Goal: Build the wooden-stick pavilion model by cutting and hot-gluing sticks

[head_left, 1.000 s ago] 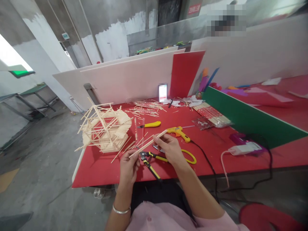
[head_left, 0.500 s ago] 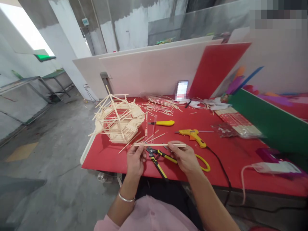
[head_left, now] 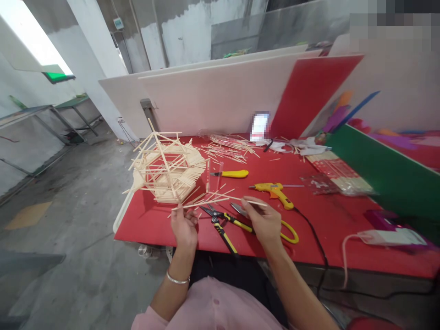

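My left hand (head_left: 184, 229) pinches one thin wooden stick (head_left: 206, 202) by its left end, and the stick points right. In my right hand (head_left: 264, 224) a second wooden stick (head_left: 257, 202) is gripped between thumb and fingers, its free end reaching left. The two sticks are apart at the hands and cross or nearly meet towards their far ends. Just beyond my left hand stands an openwork stick model (head_left: 187, 176). Between the hands lie black-and-yellow pliers (head_left: 219, 224). Partly hidden by my right hand are yellow-handled scissors (head_left: 290, 232).
On the red table (head_left: 220, 243) lie a yellow knife (head_left: 235, 173), a yellow glue gun (head_left: 275, 190) with a black cord, and loose sticks (head_left: 230, 153). A lit phone (head_left: 260, 126) leans against the white boards (head_left: 192, 101). Packed sticks (head_left: 340, 174) lie by a green board (head_left: 388, 156).
The two sticks, held side by side across both hands before, are now separated, one in each hand. My left hand has moved left and slightly nearer the model.
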`<state>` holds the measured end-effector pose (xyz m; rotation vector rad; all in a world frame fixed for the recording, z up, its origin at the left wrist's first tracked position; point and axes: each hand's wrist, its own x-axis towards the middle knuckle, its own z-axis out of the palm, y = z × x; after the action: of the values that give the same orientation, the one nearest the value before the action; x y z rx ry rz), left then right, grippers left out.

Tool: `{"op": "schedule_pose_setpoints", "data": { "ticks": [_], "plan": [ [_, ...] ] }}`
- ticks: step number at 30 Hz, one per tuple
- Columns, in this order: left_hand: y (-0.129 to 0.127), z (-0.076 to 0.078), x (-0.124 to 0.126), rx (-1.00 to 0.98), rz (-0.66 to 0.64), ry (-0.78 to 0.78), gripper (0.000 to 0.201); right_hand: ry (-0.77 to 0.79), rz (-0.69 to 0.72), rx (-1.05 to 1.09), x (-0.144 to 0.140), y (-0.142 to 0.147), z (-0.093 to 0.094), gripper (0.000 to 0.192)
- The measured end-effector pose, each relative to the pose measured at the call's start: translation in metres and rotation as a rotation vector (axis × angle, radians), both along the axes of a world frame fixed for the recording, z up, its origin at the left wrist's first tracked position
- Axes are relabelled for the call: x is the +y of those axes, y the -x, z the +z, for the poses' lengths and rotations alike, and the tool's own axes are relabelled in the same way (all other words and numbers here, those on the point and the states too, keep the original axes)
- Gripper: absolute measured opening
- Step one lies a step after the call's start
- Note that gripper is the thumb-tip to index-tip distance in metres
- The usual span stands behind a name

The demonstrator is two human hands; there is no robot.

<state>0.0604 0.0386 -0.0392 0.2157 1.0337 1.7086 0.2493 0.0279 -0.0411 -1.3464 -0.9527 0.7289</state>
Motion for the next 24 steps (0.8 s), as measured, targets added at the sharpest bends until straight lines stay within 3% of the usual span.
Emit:
{"op": "schedule_pose_setpoints", "data": {
  "ticks": [4, 8, 12, 15, 19, 21, 24],
  "plan": [
    [0.002, 0.006, -0.004, 0.186, 0.072, -0.102, 0.033, -0.157, 0.181, -0.447, -0.001, 0.009, -0.009, 0.016],
    [0.003, 0.022, -0.019, 0.428, 0.214, -0.274, 0.024, -0.268, 0.279, -0.976, -0.002, 0.030, -0.012, 0.032],
    [0.008, 0.035, -0.040, 0.635, 0.356, -0.438, 0.020, -0.295, 0.357, -1.136, -0.003, 0.051, -0.014, 0.032],
    [0.013, 0.040, -0.045, 0.628, 0.288, -0.423, 0.018, -0.304, 0.398, -1.081, -0.002, 0.058, -0.017, 0.033],
    [0.016, 0.041, -0.034, 0.435, 0.110, -0.293, 0.021, -0.243, 0.293, -0.719, -0.005, 0.052, -0.008, 0.023],
    [0.016, 0.040, -0.027, 0.313, 0.069, -0.253, 0.023, -0.134, 0.301, -0.501, -0.009, 0.044, 0.001, 0.018],
    [0.012, 0.039, -0.021, 0.180, 0.041, -0.227, 0.026, 0.089, 0.355, -0.085, -0.018, 0.032, 0.010, 0.034]
  ]
}}
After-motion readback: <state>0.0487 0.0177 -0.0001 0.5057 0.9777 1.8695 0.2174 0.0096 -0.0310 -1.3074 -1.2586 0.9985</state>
